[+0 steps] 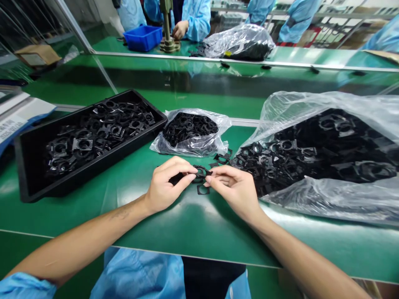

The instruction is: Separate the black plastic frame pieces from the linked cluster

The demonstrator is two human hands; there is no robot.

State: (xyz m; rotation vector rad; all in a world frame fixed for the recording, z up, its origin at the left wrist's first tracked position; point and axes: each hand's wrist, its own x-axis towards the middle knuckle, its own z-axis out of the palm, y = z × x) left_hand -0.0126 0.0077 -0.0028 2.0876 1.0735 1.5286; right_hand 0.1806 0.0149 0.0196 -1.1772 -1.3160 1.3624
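Note:
Over the middle of the green table, my left hand (pixel 170 180) and my right hand (pixel 233 187) pinch a small black plastic ring part (pixel 201 171) between thumbs and fingers, one at each end. Just beneath it, a flat black square frame (pixel 203 189) with a round hole lies on the table. A few more loose black parts (pixel 222 158) rest behind my right hand. Close by on the right, a big clear plastic bag (pixel 289 97) lies open, with many black ring parts (pixel 271 160) spilling from its mouth. Fingers partly cover the held part.
A black tray (pixel 93 176) of black parts stands at the left. Behind my hands sits a smaller clear bag (pixel 222 124) of parts. Across a metal rail (pixel 187 55), a co-worker's hand (pixel 181 30), a blue bin (pixel 143 39) and another filled bag (pixel 240 39) are visible.

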